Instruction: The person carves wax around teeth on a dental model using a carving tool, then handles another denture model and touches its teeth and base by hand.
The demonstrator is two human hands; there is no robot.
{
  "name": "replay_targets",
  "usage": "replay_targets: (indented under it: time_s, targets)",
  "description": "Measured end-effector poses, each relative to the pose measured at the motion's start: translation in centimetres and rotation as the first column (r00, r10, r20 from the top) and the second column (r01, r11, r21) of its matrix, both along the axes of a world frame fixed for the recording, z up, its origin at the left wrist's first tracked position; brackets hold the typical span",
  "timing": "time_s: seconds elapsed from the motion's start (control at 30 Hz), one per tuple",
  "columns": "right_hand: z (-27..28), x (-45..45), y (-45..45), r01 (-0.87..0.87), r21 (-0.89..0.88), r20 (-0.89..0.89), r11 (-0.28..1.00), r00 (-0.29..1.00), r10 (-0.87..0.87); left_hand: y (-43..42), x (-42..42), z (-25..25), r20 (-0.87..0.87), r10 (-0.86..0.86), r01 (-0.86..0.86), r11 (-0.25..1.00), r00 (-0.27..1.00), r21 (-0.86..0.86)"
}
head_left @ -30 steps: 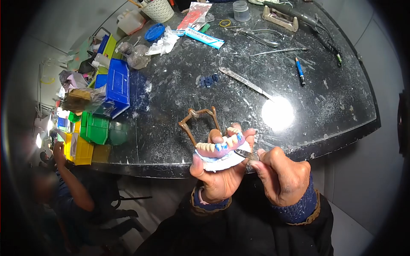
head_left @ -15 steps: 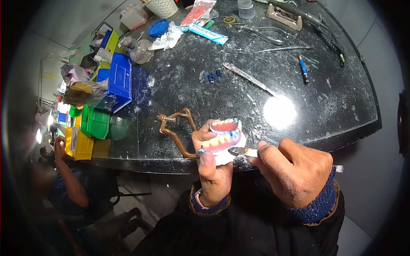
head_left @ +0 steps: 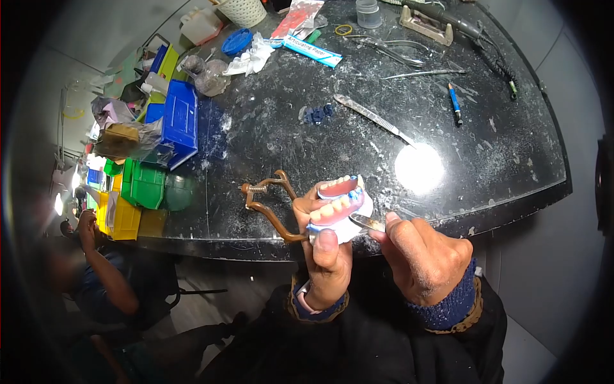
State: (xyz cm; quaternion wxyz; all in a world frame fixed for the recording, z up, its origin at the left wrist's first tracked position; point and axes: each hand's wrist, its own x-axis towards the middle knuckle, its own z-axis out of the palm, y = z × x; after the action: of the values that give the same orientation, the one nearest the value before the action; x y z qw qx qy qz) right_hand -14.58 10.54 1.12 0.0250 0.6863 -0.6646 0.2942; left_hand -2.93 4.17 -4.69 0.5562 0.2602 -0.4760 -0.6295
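My left hand (head_left: 329,272) is closed round a dental model (head_left: 343,230) of white plaster, thumb at the front. It carries two rows of pale teeth set in pink bases, with blue marks along them; the nearer row (head_left: 332,210) faces me. A brown metal articulator (head_left: 272,219) is joined to the model and sticks out to the left. Between thumb and fingers, my right hand (head_left: 432,259) grips a wax knife (head_left: 366,222) with a small rounded metal blade. Its tip meets the right side of the model's near edge; whether it cuts in I cannot tell.
On the dusty black table (head_left: 256,141) lie a scalpel handle (head_left: 374,119), dark blue pieces (head_left: 318,114), a blue pencil (head_left: 455,104), pliers (head_left: 393,51) and an articulating paper packet (head_left: 313,51). Blue (head_left: 181,125) and green bins (head_left: 144,184) stand left. Another person's arm (head_left: 105,269) is at far left.
The model has tilted and shifted slightly right in my left hand, the articulator with it. My right hand has moved a little left, and the knife blade now points more upward.
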Motion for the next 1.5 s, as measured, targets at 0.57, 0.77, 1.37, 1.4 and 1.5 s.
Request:
replay_targets:
  time_s: [0.57,0.77,1.37,1.4,1.5]
  targets:
    - [1.6,-1.0,0.1,0.082,0.017,0.005,0.997,0.997,-0.082,0.1,-0.3,0.4,-0.045,-0.01,0.011,1.0,0.999,0.013]
    - [0.8,-0.7,-0.1,0.106,0.026,0.009,0.994,0.994,-0.107,0.0,-0.3,0.5,-0.036,-0.02,0.019,1.0,0.999,-0.02]
    - [1.9,-1.5,0.3,0.188,0.019,0.013,0.982,0.982,-0.188,-1.5,1.2,0.7,-0.776,-0.272,0.576,0.806,0.568,0.139]
    - [1.9,-1.5,0.2,0.194,0.018,0.013,0.981,0.981,-0.194,-1.6,1.2,0.7,-0.828,-0.281,0.651,0.748,0.485,0.127]
    - [1.4,-1.2,0.1,0.211,0.016,0.016,0.977,0.977,-0.211,-1.8,1.4,1.1,-0.921,-0.243,0.797,0.594,0.303,0.106]
